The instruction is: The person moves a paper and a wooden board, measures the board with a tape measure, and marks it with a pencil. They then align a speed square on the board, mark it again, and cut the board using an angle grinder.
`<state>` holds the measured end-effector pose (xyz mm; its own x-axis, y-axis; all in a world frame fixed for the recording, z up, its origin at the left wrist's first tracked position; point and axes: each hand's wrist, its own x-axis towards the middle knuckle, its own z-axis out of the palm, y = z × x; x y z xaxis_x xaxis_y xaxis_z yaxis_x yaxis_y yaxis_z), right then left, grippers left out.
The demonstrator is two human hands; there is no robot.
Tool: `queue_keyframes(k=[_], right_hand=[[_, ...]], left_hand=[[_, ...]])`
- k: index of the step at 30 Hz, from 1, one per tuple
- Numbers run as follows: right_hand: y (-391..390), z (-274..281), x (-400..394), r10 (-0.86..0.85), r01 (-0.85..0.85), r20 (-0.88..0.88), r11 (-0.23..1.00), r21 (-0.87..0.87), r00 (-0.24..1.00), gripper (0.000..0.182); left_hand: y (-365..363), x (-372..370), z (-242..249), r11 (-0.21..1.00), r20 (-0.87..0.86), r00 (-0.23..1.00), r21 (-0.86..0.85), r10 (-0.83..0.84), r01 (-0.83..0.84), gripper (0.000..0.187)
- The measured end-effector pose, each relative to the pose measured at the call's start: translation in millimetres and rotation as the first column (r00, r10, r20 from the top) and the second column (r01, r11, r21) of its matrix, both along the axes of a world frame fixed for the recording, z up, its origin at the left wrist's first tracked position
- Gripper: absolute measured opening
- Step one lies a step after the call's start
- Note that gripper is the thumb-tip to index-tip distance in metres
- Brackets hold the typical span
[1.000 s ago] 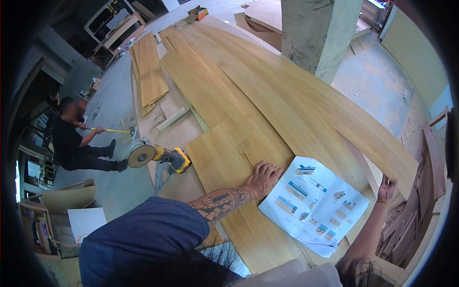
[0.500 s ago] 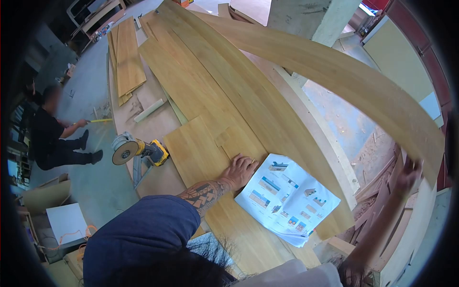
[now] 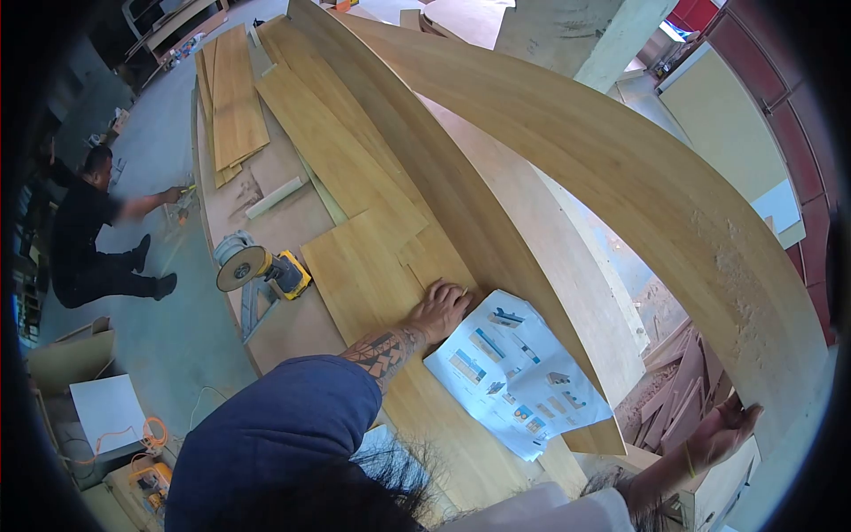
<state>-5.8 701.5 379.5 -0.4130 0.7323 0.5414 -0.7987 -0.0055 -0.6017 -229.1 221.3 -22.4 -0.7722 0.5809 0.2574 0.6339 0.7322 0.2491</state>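
My left hand point(image 3: 441, 310), below a tattooed forearm, lies on the wooden boards point(image 3: 363, 275) beside a printed instruction sheet point(image 3: 519, 372). Its fingers are spread on the wood, and a small yellowish item I cannot make out shows at them. The creased sheet carries small pictures and rests partly on a long board point(image 3: 505, 230), whose right side is tilted up. At the right, my right hand point(image 3: 727, 430) grips the lower edge of a long, bowed wooden plank point(image 3: 620, 133). The plank arches from the far end of the stack toward me, with pale dusty patches near its close end.
An angle grinder point(image 3: 261, 266) with a yellow-and-black battery stands on the left of the bench. A person in dark clothes point(image 3: 84, 230) crouches on the floor beyond. Wood offcuts point(image 3: 683, 381) lie under the plank, near a concrete pillar point(image 3: 567, 40). An orange cord point(image 3: 152, 433) trails lower left.
My right hand has moved down along with the plank's near end, now holding its edge. The long middle board has tilted up on its right side. The sheet has shifted slightly left.
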Motion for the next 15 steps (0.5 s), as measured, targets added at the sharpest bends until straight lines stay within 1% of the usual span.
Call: queue_keyframes(k=[1, 2, 4, 5, 6, 8, 9, 10, 11, 12, 14, 15], right_hand=[[2, 3, 7, 0.051, -0.052, 0.018, 0.999, 0.016, 0.999, 0.033], [5, 14, 17, 0.045, -0.045, 0.024, 0.999, 0.021, 0.999, 0.033], [5, 48, 38, -0.105, 0.103, 0.049, 0.994, 0.032, 0.993, 0.031], [39, 59, 65, -0.104, 0.100, 0.087, 0.994, 0.055, 0.991, 0.029], [58, 77, 76, -0.238, 0.242, 0.095, 0.970, -0.026, 0.967, 0.030], [119, 114, 120, -0.385, 0.391, 0.185, 0.920, 0.003, 0.904, 0.033], [133, 135, 139, -0.398, 0.401, 0.186, 0.916, 0.020, 0.898, 0.033], [141, 157, 157, -0.777, 0.612, 0.300, 0.624, 0.486, 0.553, 0.037], [138, 178, 176, -0.985, 0.498, 0.146, 0.171, 0.850, 0.090, 0.041], [138, 208, 203, -0.998, 0.452, 0.045, 0.019, 0.892, -0.048, 0.041], [133, 265, 248, -0.989, 0.471, 0.063, -0.007, 0.882, -0.133, 0.040], [124, 292, 274, -0.981, 0.477, 0.067, -0.029, 0.878, -0.182, 0.040]], left_hand=[[-1, 1, 0, 1.000, 0.003, 1.000, 0.004, -0.003, 0.003, 0.043], [-1, 1, 1, 1.000, 0.024, 1.000, -0.008, -0.004, 0.005, 0.043], [-1, 0, 1, 1.000, 0.050, 0.999, -0.013, -0.016, 0.017, 0.043], [-1, 0, 2, 1.000, 0.049, 0.999, -0.021, -0.017, 0.018, 0.042], [-1, -1, 3, 0.999, 0.046, 0.999, -0.027, -0.017, 0.018, 0.042], [-1, -2, 5, 1.000, 0.050, 0.998, -0.007, -0.023, 0.024, 0.041], [-1, -2, 8, 0.999, 0.040, 0.999, -0.036, -0.011, 0.012, 0.041], [-1, -1, 9, 0.998, 0.031, 1.000, -0.061, 0.000, 0.002, 0.042], [0, -1, 5, 0.998, 0.003, 1.000, -0.068, 0.009, -0.009, 0.042], [1, -1, 5, 0.999, 0.010, 1.000, -0.044, -0.008, 0.008, 0.042], [1, -3, 4, 0.998, 0.010, 1.000, -0.062, 0.002, -0.002, 0.041], [-1, -4, 5, 0.998, 0.037, 0.999, -0.066, -0.012, 0.014, 0.040]])
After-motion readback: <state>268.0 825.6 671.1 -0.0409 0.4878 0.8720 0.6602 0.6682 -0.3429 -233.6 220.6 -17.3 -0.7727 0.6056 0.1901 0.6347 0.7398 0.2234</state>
